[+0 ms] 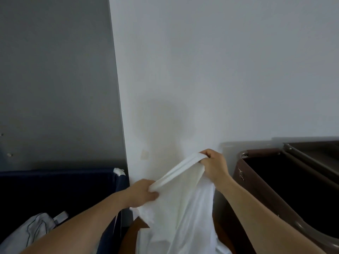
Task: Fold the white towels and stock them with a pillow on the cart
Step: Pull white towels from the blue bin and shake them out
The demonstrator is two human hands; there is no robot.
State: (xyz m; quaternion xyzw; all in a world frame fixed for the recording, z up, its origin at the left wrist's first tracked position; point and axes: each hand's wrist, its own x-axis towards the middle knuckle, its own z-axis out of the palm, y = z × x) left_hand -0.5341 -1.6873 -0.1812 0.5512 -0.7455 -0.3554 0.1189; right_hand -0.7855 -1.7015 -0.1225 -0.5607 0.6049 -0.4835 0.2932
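Note:
A white towel hangs in front of me, held up by its top edge. My left hand pinches the lower left end of that edge. My right hand grips the other end higher up and to the right. The rest of the towel drapes down out of the frame's bottom. A brown cart with a dark open compartment and a metal rail stands at the right. A white pillow with dark piping lies in the lower left corner, inside a dark blue bin.
A dark blue fabric bin stands at the left against a grey wall. A white wall fills the view straight ahead, close behind the towel. A strip of brown floor shows below between bin and cart.

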